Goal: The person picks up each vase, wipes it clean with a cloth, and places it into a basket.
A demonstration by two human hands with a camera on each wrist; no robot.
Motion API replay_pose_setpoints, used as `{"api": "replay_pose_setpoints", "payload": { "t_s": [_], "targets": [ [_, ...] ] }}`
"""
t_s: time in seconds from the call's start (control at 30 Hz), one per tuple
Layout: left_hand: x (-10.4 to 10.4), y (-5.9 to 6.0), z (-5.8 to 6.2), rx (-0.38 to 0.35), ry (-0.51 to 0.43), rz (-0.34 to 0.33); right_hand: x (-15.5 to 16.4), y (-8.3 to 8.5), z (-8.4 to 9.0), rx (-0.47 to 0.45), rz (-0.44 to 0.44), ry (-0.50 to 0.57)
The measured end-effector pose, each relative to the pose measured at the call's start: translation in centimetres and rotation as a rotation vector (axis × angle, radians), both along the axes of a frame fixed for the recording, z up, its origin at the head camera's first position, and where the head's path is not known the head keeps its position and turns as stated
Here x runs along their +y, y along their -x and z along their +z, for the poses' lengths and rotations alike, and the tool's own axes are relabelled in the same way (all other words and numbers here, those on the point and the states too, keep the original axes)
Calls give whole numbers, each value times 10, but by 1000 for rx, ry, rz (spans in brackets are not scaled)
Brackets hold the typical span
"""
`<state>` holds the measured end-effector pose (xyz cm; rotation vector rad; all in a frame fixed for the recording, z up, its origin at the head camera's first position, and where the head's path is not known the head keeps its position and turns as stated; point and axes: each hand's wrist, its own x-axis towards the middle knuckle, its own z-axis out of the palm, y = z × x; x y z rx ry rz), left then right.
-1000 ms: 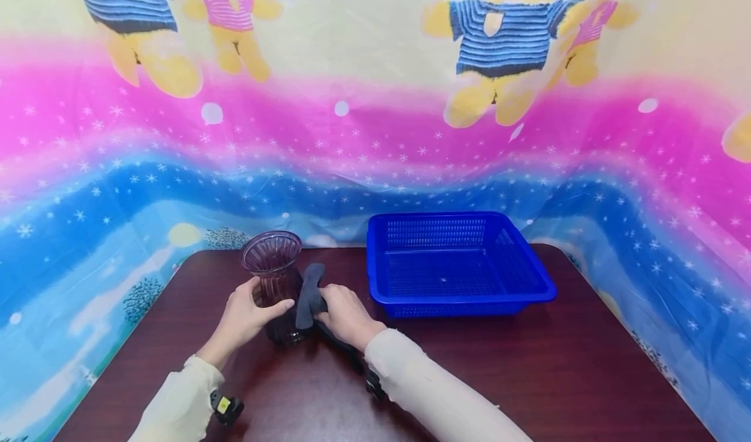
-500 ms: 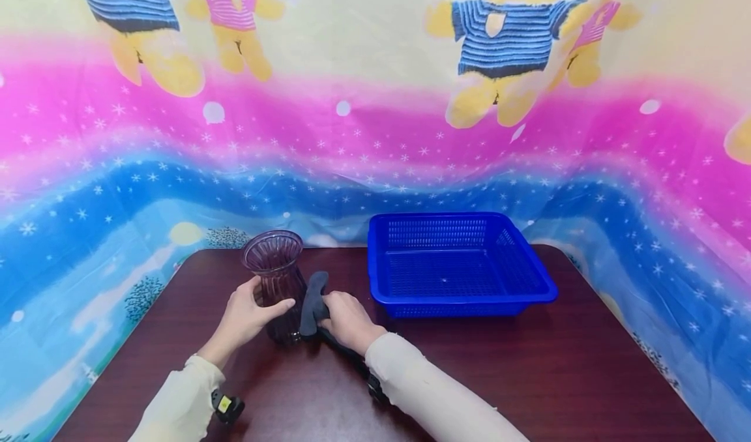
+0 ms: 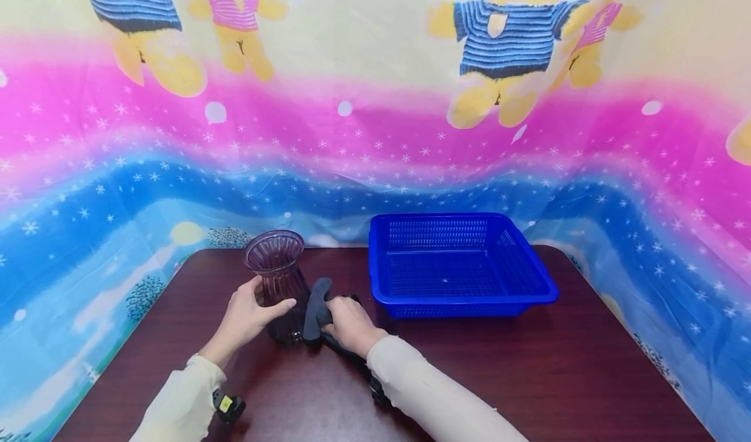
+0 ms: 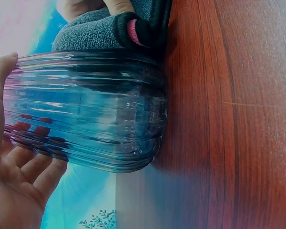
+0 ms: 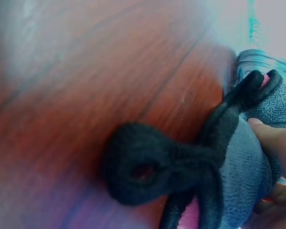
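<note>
A ribbed, purple-tinted glass vase (image 3: 274, 253) with a flared rim stands upright on the table's left part. My left hand (image 3: 249, 315) grips its body from the left, thumb across the front; in the left wrist view some fingers (image 4: 50, 176) show behind the glass (image 4: 95, 105). On the other side my right hand (image 3: 352, 324) holds a bunched grey cloth (image 3: 317, 311) against the vase's lower right side. Black edging and a pink underside show on the cloth (image 5: 243, 167) in the right wrist view, where a loose fold droops over the wood.
A blue perforated plastic basket (image 3: 463, 298) sits at the back right of the dark wooden table (image 3: 528, 364), with its inside bare. Behind the table hangs a printed curtain (image 3: 375, 135) with bears and snowflakes.
My right hand has slid the cloth down the vase's right side and slightly to the right. The left hand keeps its grip, and the vase stays in place.
</note>
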<state>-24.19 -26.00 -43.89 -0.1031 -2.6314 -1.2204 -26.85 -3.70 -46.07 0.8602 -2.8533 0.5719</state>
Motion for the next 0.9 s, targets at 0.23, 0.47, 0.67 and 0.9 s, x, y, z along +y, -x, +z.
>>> {"api": "replay_pose_setpoints", "payload": {
  "t_s": [0.23,0.47,0.67,0.9],
  "targets": [
    [-1,0,0,-4,9,2,0,0,2,-22,6,-7],
    [-1,1,-1,1,5,-2,-1,1,5,-44,-4,-22],
    [1,1,0,2,-8,-9,-2,2,7,-62,-13,-34],
    [0,-1,0,-8,-1,3,-2,3,12,-95,-9,20]
  ]
}}
